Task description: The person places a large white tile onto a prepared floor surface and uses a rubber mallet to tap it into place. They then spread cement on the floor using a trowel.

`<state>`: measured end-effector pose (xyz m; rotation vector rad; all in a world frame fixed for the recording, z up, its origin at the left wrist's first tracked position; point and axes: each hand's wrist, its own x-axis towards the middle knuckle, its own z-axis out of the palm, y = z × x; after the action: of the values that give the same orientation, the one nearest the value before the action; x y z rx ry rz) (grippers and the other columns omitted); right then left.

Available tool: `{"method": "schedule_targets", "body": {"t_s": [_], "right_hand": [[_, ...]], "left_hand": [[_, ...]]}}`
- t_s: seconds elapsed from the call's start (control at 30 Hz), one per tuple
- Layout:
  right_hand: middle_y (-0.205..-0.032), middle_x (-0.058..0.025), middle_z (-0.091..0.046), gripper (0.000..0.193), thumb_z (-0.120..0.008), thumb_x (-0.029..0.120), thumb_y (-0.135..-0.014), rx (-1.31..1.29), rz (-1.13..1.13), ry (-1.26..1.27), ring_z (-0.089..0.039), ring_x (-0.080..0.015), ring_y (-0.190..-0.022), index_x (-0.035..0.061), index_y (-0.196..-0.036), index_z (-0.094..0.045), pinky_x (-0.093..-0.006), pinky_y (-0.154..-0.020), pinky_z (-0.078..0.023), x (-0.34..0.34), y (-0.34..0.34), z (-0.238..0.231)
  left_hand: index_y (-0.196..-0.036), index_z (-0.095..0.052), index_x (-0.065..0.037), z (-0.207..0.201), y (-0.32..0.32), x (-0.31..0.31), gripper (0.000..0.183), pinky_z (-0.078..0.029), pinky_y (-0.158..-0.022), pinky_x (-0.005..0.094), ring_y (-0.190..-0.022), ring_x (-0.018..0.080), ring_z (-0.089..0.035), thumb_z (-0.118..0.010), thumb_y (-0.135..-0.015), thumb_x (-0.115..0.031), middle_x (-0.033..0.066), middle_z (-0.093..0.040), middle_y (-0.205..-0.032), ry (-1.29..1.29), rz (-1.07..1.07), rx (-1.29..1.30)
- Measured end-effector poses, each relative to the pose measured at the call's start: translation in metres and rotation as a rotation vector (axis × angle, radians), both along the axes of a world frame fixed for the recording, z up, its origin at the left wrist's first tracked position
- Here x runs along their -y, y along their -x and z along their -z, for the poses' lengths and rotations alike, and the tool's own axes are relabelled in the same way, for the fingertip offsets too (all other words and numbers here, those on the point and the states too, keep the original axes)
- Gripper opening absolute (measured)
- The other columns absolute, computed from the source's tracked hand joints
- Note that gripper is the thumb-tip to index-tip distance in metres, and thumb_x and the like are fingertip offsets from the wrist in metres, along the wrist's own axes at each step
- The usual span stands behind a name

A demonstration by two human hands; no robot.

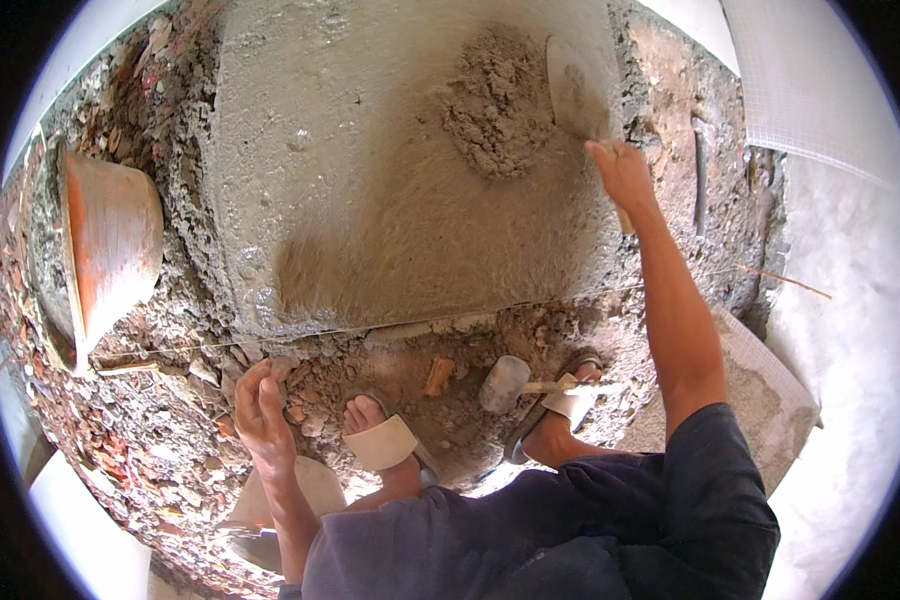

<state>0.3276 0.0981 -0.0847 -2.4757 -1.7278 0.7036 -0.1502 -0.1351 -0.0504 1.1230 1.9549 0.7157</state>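
My right hand is closed round the handle of a mortar-smeared trowel, at the right side of a wet grey mortar bed. The trowel's blade is beside a rough heap of mortar, on its right. The lower end of the handle shows below the hand. My left hand is raised over the rubble at the near left, its fingers loosely bent and partly apart. I see nothing held in it.
A mortar-stained bucket lies tipped at the left. A thin string crosses the bed's near edge. By my sandalled feet are a mallet and a brick piece. A slab lies at the right.
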Motion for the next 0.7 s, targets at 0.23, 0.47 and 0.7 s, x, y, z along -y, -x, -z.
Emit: {"method": "schedule_targets", "body": {"t_s": [0.23, 0.47, 0.7], "right_hand": [[-0.099, -0.0255, -0.067, 0.053, -0.057, 0.051, -0.090, -0.137, -0.078, 0.211, -0.064, -0.0406, -0.097, 0.0037, -0.114, -0.062, -0.0467, -0.084, -0.049, 0.076, 0.073, -0.003], [-0.100, -0.0273, -0.066, 0.056, -0.054, 0.053, -0.090, -0.127, -0.101, 0.084, -0.062, -0.0444, -0.098, 0.0014, -0.111, -0.062, -0.0481, -0.084, -0.048, 0.048, 0.083, -0.006], [-0.100, -0.0280, -0.065, 0.059, -0.054, 0.054, -0.089, 0.051, -0.194, -0.003, -0.061, -0.0457, -0.099, -0.0004, -0.110, -0.061, -0.0498, -0.084, -0.047, -0.007, 0.065, 0.016]], "left_hand": [[-0.114, -0.061, 0.004, 0.008, -0.015, -0.003, 0.036, -0.048, -0.087, 0.0322, -0.098, 0.0196, -0.063, -0.052, -0.100, -0.028, 0.0126, -0.063, -0.110, -0.043, -0.100, 0.219], [-0.112, -0.061, 0.003, 0.003, -0.014, -0.004, 0.034, -0.049, -0.085, 0.0311, -0.094, 0.0184, -0.064, -0.054, -0.099, -0.027, 0.0120, -0.064, -0.107, -0.093, -0.135, 0.240], [-0.113, -0.061, 0.004, -0.001, -0.010, -0.004, 0.035, -0.049, -0.085, 0.0313, -0.093, 0.0176, -0.063, -0.054, -0.099, -0.028, 0.0121, -0.064, -0.105, -0.085, -0.146, 0.264]]}}
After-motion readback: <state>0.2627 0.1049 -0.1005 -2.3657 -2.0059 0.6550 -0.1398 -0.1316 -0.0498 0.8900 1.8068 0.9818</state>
